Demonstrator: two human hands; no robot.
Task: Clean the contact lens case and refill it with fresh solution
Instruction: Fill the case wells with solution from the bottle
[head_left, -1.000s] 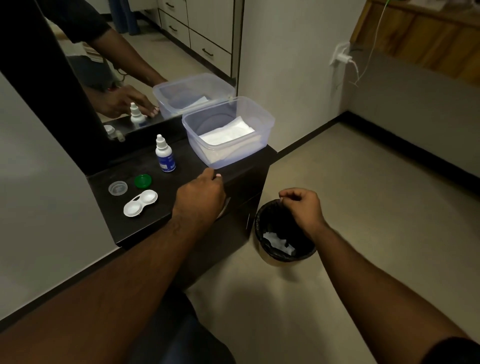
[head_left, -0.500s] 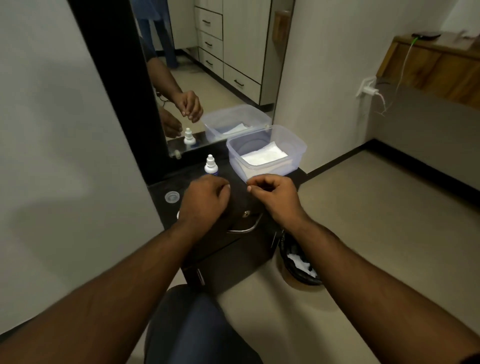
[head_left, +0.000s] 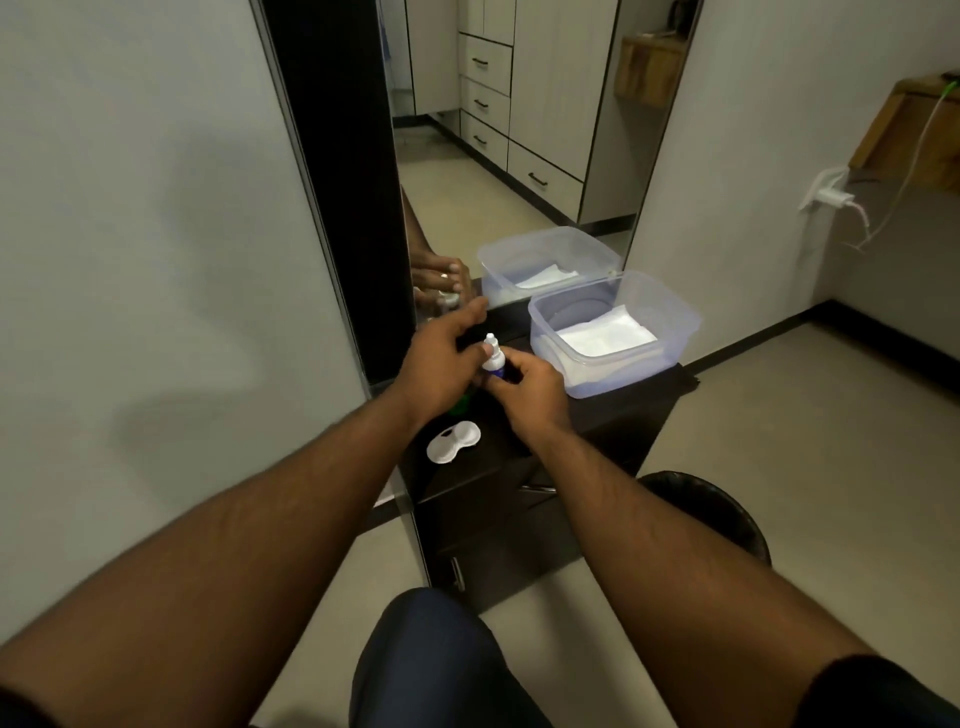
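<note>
The white contact lens case lies open on the dark cabinet top, just in front of my hands. A small white solution bottle with a blue label stands upright behind it. My right hand is wrapped around the bottle's body. My left hand hovers beside the bottle with fingers spread, thumb near the bottle's cap. A green lid peeks out under my left hand. The clear lid is hidden.
A clear plastic tub with white tissues sits at the right of the cabinet top. A mirror stands behind, reflecting the tub and my hands. A black bin stands on the floor at the right. My knee is below.
Both hands moved forward from the cabinet's front edge to the bottle, and my right hand took hold of it. The view shifted, and the lens case is uncovered again.
</note>
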